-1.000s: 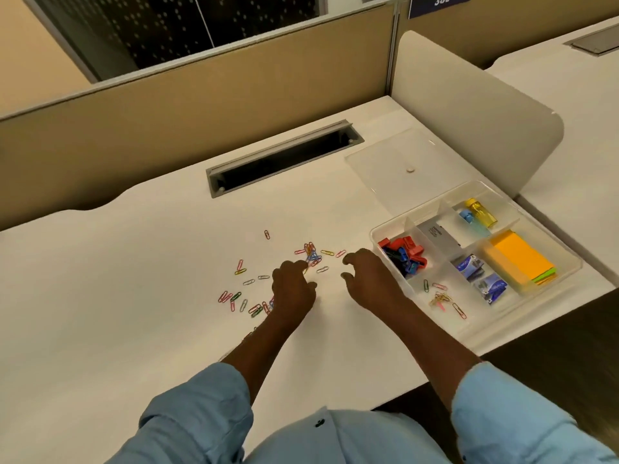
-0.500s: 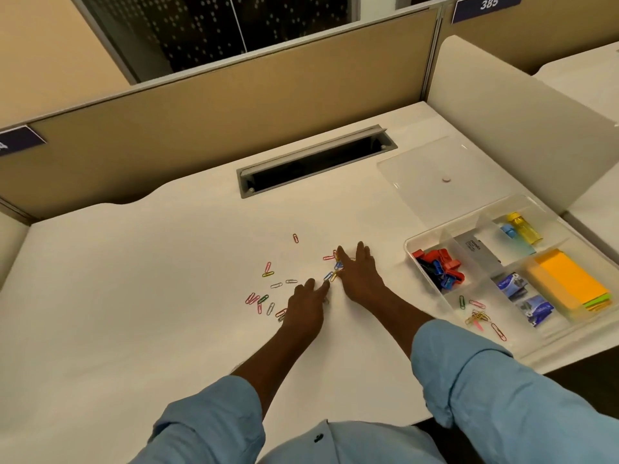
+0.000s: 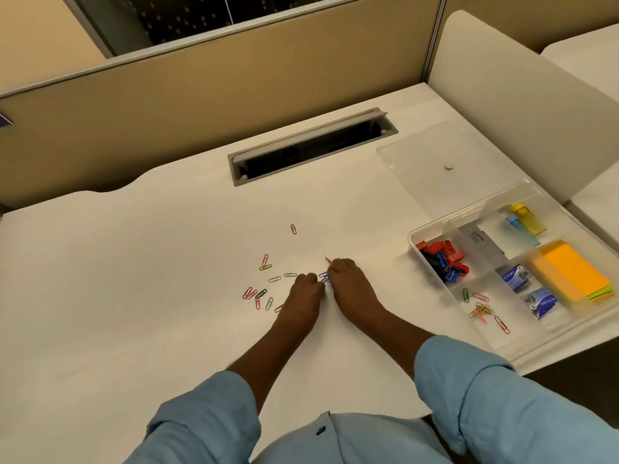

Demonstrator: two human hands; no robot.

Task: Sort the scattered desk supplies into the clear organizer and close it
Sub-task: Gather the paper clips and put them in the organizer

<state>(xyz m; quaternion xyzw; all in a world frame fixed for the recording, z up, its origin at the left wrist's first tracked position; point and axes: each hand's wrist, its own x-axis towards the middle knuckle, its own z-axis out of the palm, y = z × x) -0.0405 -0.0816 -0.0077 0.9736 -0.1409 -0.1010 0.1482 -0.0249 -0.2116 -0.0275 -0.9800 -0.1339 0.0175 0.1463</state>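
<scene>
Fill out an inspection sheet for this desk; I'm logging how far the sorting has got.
Surface: white desk, clean, with a grey slot at the back.
Job's things: coloured wire paper clips lie loose on the desk; clear plastic organizer open at right, holding red and blue binder clips, some paper clips, orange sticky notes, staple boxes; its clear flat lid lies behind it.
Clutter: nothing seen.
Grippers: left hand and right hand on the desk gathering clips; the right pinches a red clip.
Cables: nothing seen.
Surroundings: beige partition panels, neighbouring desk.
</scene>
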